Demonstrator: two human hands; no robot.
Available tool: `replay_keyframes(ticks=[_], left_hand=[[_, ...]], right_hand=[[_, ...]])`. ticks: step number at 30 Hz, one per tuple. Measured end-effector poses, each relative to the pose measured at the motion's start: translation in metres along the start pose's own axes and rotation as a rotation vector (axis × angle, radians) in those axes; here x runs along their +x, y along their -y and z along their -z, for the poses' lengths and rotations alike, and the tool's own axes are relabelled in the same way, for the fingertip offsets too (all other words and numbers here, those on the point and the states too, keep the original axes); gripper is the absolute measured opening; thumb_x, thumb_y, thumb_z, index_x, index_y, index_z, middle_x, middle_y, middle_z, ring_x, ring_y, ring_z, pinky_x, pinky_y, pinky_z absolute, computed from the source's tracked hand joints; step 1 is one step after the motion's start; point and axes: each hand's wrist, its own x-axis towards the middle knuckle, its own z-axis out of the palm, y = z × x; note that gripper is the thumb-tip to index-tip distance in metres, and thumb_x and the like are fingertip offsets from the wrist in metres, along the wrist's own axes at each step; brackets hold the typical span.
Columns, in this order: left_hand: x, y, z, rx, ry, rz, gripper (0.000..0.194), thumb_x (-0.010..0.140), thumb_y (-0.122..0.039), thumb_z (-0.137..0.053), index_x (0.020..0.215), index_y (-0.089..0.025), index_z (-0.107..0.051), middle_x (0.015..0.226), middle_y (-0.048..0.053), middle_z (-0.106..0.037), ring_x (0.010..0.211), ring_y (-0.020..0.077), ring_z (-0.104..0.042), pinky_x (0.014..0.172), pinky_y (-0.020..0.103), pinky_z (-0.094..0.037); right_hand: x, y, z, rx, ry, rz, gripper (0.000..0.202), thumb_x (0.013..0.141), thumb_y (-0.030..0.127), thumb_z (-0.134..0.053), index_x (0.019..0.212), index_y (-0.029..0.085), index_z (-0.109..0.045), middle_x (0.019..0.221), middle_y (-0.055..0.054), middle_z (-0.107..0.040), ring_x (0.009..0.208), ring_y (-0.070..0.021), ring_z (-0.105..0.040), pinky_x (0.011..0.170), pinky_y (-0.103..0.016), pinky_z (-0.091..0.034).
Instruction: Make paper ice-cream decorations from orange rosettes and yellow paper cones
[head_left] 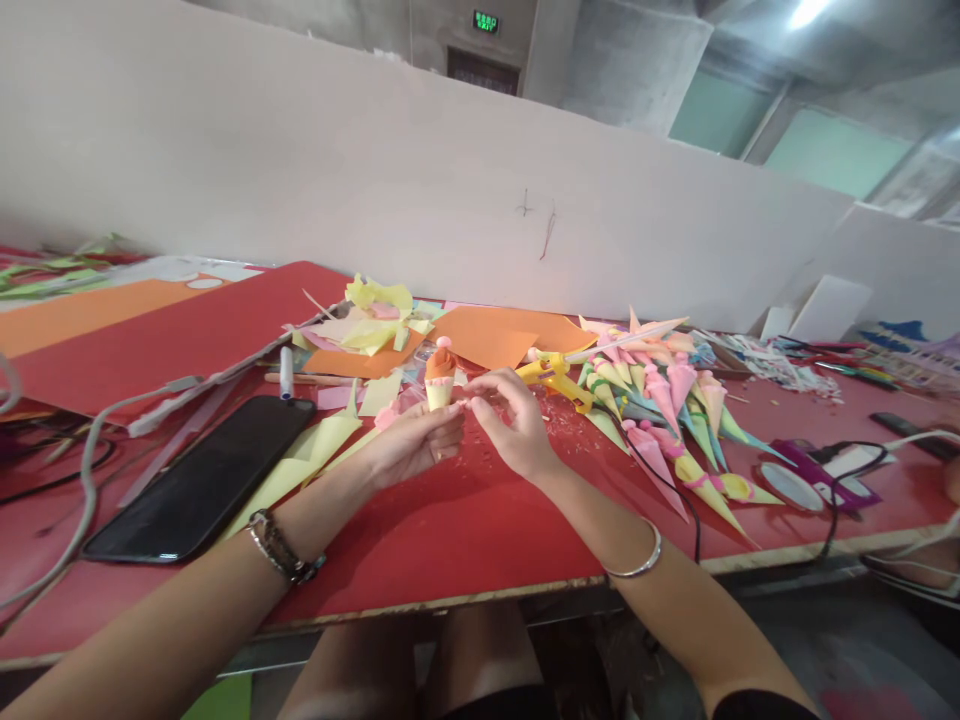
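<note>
Near the middle of the red table (457, 555), my left hand (420, 440) and my right hand (514, 425) meet at the fingertips. Both are closed in a pinch, and what lies between the fingers is too small to make out. Just behind my left fingers stands a small paper cone (439, 380), pale yellow below with an orange top and a pink ball. A yellow glue gun (555, 378) lies behind and to the right of my right hand. Beside it is a pile of colourful paper cones (660, 385).
A black phone (206, 475) lies at the left by a white marker (286, 373) and yellow paper (315, 450). Orange sheets (487, 335) and scraps are at the back. Cables cross both sides; a purple object (825, 475) sits right. A person's hand shows at the right edge.
</note>
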Motion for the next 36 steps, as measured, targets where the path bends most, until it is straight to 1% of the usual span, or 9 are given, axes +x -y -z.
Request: replay_keyframes(ticks=[5,10,14,18,21,25,29,32,36], left_hand=[[0.002,0.001,0.000,0.000,-0.062,-0.068,0.031,0.067,-0.028,-0.069,0.063,-0.016,-0.040,0.044,-0.011,-0.024,0.040,0.0029,-0.018,0.039,0.016,-0.020],[0.003,0.002,0.002,0.036,-0.068,-0.075,0.034,0.070,-0.028,-0.066,0.059,-0.017,-0.035,0.045,-0.010,-0.025,0.040,0.0032,-0.018,0.039,0.016,-0.018],[0.003,0.003,0.002,0.063,-0.061,-0.069,0.034,0.072,-0.030,-0.063,0.058,-0.017,-0.035,0.045,-0.010,-0.025,0.041,0.0036,-0.019,0.039,0.016,-0.018],[0.002,0.002,0.002,0.045,-0.053,-0.071,0.034,0.071,-0.030,-0.064,0.057,-0.016,-0.036,0.046,-0.010,-0.023,0.041,0.0034,-0.019,0.039,0.016,-0.019],[0.002,0.001,0.003,-0.009,-0.062,-0.050,0.031,0.071,-0.028,-0.065,0.058,-0.015,-0.040,0.047,-0.010,-0.022,0.040,0.0032,-0.018,0.038,0.015,-0.021],[0.003,-0.001,0.006,-0.079,-0.068,-0.041,0.019,0.074,-0.029,-0.062,0.070,-0.013,-0.051,0.046,-0.010,-0.019,0.039,0.0033,-0.016,0.037,0.014,-0.021],[0.003,0.000,0.008,-0.095,0.015,-0.011,0.026,0.068,-0.034,-0.067,0.068,-0.013,-0.051,0.047,-0.010,-0.019,0.039,0.0032,-0.017,0.038,0.013,-0.024],[0.001,0.001,0.007,-0.097,0.058,0.011,0.031,0.063,-0.036,-0.071,0.066,-0.014,-0.049,0.048,-0.010,-0.020,0.040,0.0032,-0.018,0.039,0.013,-0.025],[-0.001,0.000,0.005,-0.076,0.105,0.053,0.032,0.064,-0.034,-0.071,0.060,-0.015,-0.045,0.047,-0.010,-0.021,0.040,0.0034,-0.018,0.039,0.014,-0.025]], right_hand=[[0.001,0.001,0.003,-0.175,0.025,0.123,0.013,0.081,0.023,-0.051,0.088,0.022,-0.062,0.084,-0.002,-0.052,0.081,-0.0121,-0.054,0.076,-0.028,-0.047],[0.001,-0.002,0.003,-0.267,0.000,0.158,0.011,0.081,0.022,-0.052,0.084,0.022,-0.062,0.081,-0.002,-0.050,0.079,-0.0122,-0.053,0.074,-0.028,-0.047],[0.000,-0.001,0.002,-0.281,0.003,0.181,0.010,0.082,0.020,-0.050,0.082,0.020,-0.060,0.079,-0.001,-0.049,0.077,-0.0120,-0.052,0.073,-0.027,-0.046],[0.000,0.004,0.002,-0.221,-0.025,0.185,0.009,0.082,0.019,-0.049,0.080,0.019,-0.057,0.078,-0.002,-0.051,0.076,-0.0118,-0.052,0.071,-0.027,-0.046],[0.000,0.005,0.002,-0.114,-0.100,0.125,0.009,0.082,0.022,-0.048,0.079,0.020,-0.056,0.077,-0.001,-0.052,0.076,-0.0117,-0.052,0.067,-0.026,-0.046],[0.003,0.001,0.005,0.058,-0.238,-0.016,0.015,0.085,0.028,-0.043,0.081,0.020,-0.055,0.078,-0.001,-0.054,0.069,-0.0103,-0.053,0.062,-0.024,-0.046],[0.005,-0.005,0.006,0.134,-0.203,-0.101,0.022,0.085,0.033,-0.042,0.080,0.020,-0.059,0.076,-0.001,-0.057,0.061,-0.0089,-0.054,0.058,-0.024,-0.046],[0.004,-0.007,0.004,0.160,-0.163,-0.143,0.017,0.080,0.033,-0.050,0.079,0.020,-0.060,0.076,-0.001,-0.060,0.061,-0.0098,-0.056,0.061,-0.025,-0.048],[0.003,-0.005,0.001,0.206,-0.164,-0.193,0.011,0.075,0.031,-0.057,0.076,0.020,-0.058,0.073,0.001,-0.061,0.062,-0.0103,-0.057,0.062,-0.026,-0.048]])
